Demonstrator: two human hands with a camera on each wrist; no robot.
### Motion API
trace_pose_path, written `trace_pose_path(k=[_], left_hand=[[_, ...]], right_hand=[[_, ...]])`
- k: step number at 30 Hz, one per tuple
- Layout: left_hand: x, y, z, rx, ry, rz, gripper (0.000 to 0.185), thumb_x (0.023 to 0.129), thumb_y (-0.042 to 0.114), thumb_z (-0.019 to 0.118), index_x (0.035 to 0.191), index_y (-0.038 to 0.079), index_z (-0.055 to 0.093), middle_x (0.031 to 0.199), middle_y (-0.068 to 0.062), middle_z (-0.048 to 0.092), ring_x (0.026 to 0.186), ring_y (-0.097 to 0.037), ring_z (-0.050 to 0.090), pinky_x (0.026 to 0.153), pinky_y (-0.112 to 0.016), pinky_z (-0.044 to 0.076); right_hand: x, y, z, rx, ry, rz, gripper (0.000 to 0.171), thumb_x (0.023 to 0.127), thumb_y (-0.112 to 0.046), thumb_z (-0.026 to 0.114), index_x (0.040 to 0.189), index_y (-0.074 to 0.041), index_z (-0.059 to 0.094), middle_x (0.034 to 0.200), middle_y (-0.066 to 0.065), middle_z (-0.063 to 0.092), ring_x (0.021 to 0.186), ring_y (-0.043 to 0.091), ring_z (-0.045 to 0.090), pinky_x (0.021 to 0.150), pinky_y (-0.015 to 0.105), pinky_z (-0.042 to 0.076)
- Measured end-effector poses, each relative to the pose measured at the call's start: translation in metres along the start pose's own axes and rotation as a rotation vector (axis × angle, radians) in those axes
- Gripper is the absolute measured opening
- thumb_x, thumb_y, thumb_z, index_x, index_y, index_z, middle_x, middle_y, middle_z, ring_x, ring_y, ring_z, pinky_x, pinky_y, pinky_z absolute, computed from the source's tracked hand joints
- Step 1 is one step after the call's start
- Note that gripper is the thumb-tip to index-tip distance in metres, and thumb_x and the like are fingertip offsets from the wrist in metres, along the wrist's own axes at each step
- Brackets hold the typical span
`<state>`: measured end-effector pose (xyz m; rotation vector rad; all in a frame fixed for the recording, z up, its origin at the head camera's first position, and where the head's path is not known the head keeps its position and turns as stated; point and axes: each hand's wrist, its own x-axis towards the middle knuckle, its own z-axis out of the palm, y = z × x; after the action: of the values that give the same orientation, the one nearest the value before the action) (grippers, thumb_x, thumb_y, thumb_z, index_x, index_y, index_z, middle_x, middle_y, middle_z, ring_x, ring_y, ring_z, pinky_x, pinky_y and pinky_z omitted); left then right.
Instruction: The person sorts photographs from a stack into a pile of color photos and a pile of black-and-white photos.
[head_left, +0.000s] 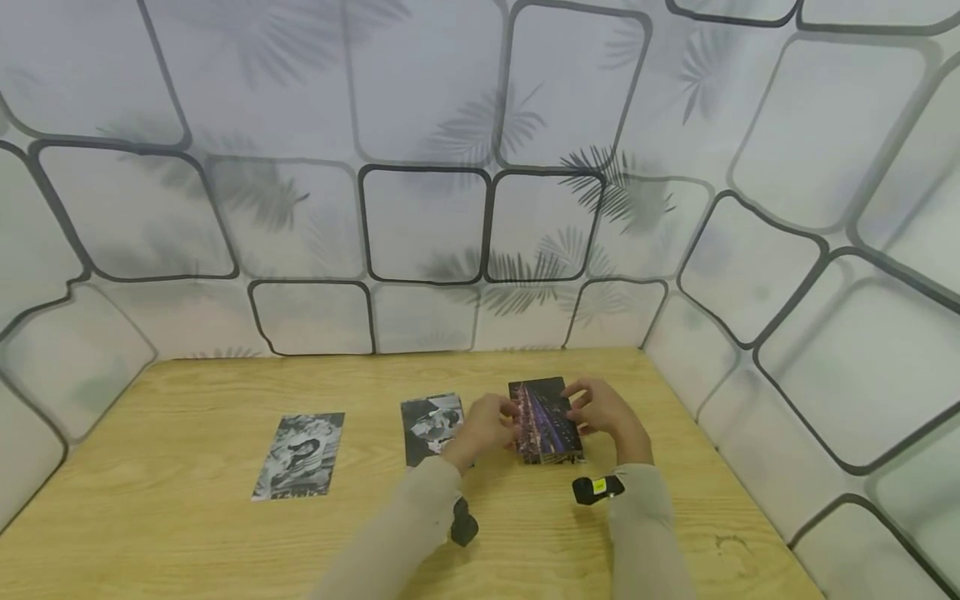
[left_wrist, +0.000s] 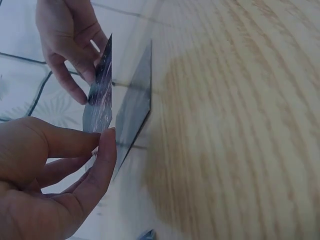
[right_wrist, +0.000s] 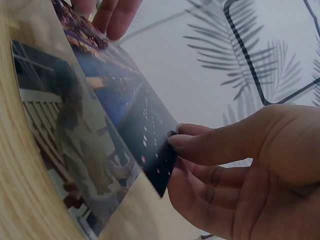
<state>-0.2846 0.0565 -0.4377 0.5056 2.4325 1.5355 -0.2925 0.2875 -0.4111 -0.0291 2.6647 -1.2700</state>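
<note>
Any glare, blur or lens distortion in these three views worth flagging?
Head view: strong wide-angle bend, the wall grid bows and the table edges splay; light is soft and even. Left wrist view: left hand up close is soft, and the colour photo is seen edge-on. Right wrist view: right hand is large and dim, and the photo underneath is washed out by sheen.

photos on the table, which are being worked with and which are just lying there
In hand:
night-scene photo, pinched by left hand and right hand
photo beneath it

Lying about:
middle black-and-white photo
far-left black-and-white photo
</note>
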Motion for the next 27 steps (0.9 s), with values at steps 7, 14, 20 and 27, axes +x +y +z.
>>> trace_pose_path(k=[7, 14, 20, 27], left_hand=[[0.003, -0.002, 0.010, 0.024, 0.002, -0.006, 0.035, 0.087, -0.013, 0.069, 0.122, -0.013, 0.065, 0.114, -0.028, 0.071, 0.081, -0.024, 0.072, 0.071, -0.032, 0.065], [0.003, 0.001, 0.015, 0.085, -0.001, -0.004, 0.035, 0.089, -0.009, 0.068, 0.123, -0.014, 0.065, 0.117, -0.029, 0.070, 0.086, -0.031, 0.074, 0.079, -0.038, 0.065], [0.005, 0.005, 0.017, 0.123, -0.010, -0.009, 0.037, 0.087, -0.009, 0.067, 0.123, -0.016, 0.064, 0.118, -0.031, 0.069, 0.089, -0.034, 0.074, 0.081, -0.040, 0.066], [0.006, 0.008, 0.018, 0.205, -0.012, -0.005, 0.036, 0.086, -0.006, 0.068, 0.121, -0.012, 0.068, 0.115, -0.025, 0.071, 0.088, -0.024, 0.066, 0.083, -0.040, 0.063]], right_hand=[[0.004, 0.012, 0.002, -0.026, 0.024, 0.042, 0.040, 0.092, 0.013, 0.060, 0.131, 0.007, 0.059, 0.105, 0.022, 0.063, 0.088, 0.026, 0.069, 0.074, 0.040, 0.066], [0.009, 0.021, 0.007, -0.103, 0.028, 0.049, 0.041, 0.086, 0.013, 0.067, 0.127, 0.008, 0.062, 0.103, 0.022, 0.067, 0.085, 0.025, 0.068, 0.069, 0.032, 0.062], [0.011, 0.024, 0.010, -0.119, 0.053, 0.069, 0.040, 0.087, 0.012, 0.069, 0.125, 0.006, 0.064, 0.110, 0.026, 0.067, 0.088, 0.028, 0.070, 0.072, 0.034, 0.064], [0.010, 0.024, 0.010, -0.120, 0.066, 0.081, 0.039, 0.087, 0.012, 0.070, 0.125, 0.006, 0.064, 0.113, 0.028, 0.066, 0.088, 0.028, 0.070, 0.073, 0.034, 0.064]])
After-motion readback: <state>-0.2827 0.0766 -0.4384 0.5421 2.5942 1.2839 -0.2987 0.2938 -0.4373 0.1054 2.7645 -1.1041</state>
